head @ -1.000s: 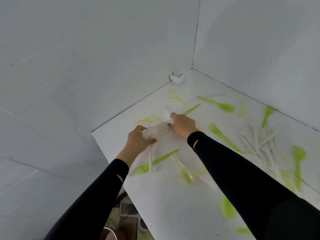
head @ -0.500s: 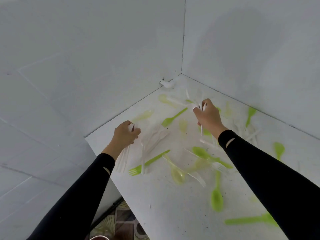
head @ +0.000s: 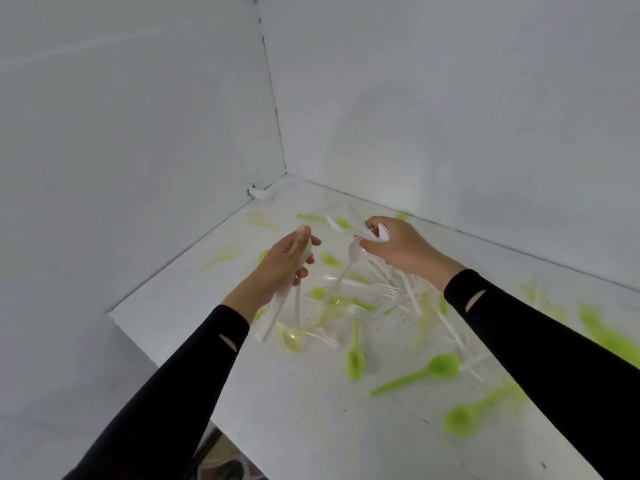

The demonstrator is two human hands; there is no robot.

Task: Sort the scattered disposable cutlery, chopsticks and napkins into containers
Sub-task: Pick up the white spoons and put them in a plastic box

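Both hands are raised above a white table [head: 311, 427] strewn with plastic cutlery. My left hand [head: 280, 268] grips a bundle of white utensils [head: 277, 313] whose handles hang down toward me. My right hand [head: 398, 247] pinches several white and clear pieces [head: 353, 226], and a white spoon [head: 341, 275] slants down from it. Below the hands lie white forks [head: 391, 292], a clear spoon [head: 294, 339] and green spoons [head: 356, 355].
More green spoons [head: 422, 370] lie at the right and near right [head: 464, 417], some blurred. White walls close the table at the back and left, meeting in a corner [head: 285, 173]. The table's left edge drops to a patterned floor [head: 221, 469].
Both hands have lifted off the table and come closer together. The left now holds a longer bundle of white utensils, and the right holds more pieces. The camera has tilted down and shifted.
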